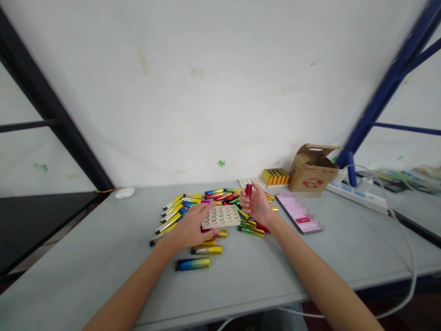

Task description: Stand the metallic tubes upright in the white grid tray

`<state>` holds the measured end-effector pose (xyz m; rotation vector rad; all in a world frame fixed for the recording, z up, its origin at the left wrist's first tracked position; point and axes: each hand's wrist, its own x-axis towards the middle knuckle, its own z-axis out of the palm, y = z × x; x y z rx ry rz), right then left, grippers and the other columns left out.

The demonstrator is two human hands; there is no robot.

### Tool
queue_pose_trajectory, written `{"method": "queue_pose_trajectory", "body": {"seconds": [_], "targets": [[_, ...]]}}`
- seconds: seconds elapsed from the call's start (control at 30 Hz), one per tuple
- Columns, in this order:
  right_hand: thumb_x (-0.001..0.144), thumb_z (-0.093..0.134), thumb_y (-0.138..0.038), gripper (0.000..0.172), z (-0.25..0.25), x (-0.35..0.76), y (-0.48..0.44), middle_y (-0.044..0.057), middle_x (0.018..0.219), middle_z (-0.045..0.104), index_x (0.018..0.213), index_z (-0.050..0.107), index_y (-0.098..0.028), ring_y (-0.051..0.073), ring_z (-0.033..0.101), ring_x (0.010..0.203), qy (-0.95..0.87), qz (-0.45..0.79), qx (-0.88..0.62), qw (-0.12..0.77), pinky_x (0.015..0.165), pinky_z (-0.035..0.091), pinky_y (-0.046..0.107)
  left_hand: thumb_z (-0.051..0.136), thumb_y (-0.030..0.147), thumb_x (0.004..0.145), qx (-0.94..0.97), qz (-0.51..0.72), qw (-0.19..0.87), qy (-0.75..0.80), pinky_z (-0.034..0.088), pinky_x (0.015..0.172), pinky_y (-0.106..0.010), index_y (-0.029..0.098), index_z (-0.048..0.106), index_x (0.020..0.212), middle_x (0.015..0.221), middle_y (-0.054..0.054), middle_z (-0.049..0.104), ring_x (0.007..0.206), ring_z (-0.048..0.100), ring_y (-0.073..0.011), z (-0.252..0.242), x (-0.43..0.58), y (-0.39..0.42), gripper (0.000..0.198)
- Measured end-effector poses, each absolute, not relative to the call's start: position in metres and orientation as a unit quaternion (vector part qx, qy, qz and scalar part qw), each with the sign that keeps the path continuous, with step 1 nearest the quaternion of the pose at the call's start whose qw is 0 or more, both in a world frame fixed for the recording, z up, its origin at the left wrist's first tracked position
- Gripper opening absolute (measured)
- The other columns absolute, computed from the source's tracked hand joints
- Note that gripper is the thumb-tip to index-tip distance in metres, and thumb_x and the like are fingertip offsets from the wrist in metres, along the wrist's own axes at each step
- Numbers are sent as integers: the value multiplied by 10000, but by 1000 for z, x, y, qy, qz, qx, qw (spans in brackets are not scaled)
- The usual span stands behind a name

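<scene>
My left hand (195,225) grips the left edge of a white tray (221,217) with rows of holes, its thumb along the near side. The tray's holes look unfilled. My right hand (257,204) is raised just right of the tray, fingers wrapped round a red lighter (248,190) held upright. Many shiny lighters in yellow, blue, green and red lie loose around and behind the tray. A blue-and-yellow lighter (193,264) lies nearest the front, with a yellow lighter (207,250) behind it. Some lighters are hidden under my hands and the tray.
At the back right, a block of upright yellow lighters (275,177) stands beside another white tray (251,183) and an open cardboard box (313,170). A phone (299,214) lies to my right, near a power strip (358,195). A white oval object (125,193) sits at far left.
</scene>
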<state>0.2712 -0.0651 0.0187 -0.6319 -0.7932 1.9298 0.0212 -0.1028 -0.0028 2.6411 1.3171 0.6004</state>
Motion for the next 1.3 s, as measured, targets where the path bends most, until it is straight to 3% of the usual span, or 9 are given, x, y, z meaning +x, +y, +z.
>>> {"method": "queue_pose_trajectory", "body": {"seconds": [0.33,0.63,0.8,1.1,1.3], "targets": [[789,451,-521,390,15,276,-65,-72,499,244,580,325,-217,75,191,425,-322,799,-221,457,361,169,173,640,459,834,883,185,41,429,349,1119,-467,172,400,1434,1459,-138,473,1327,439,-309,-2,22,-105,707],[772,436,-463,296,14,275,-65,-23,585,385,677,483,-187,111,365,505,-341,776,-199,492,452,315,207,649,458,819,875,196,46,440,363,1104,-492,155,359,1452,1460,-168,466,1333,439,-335,-5,21,-103,759],[791,423,-456,297,12,275,-62,2,653,447,675,479,-188,137,471,591,-351,757,-215,508,492,369,222,629,470,832,876,189,47,441,359,1103,-502,135,367,1442,1462,-181,461,1335,436,-342,-5,21,-103,744],[843,357,-482,360,15,274,-63,-21,581,385,636,437,-198,114,354,495,-346,752,-241,506,457,303,212,615,487,842,871,186,59,451,361,1100,-503,150,355,1456,1456,-168,472,1325,448,-336,-1,23,-102,748],[814,408,-456,299,14,275,-63,-14,626,402,673,462,-198,132,418,569,-365,759,-227,489,520,390,232,624,483,833,870,200,65,445,376,1093,-493,170,406,1429,1432,-151,504,1304,474,-331,0,23,-103,707]]}}
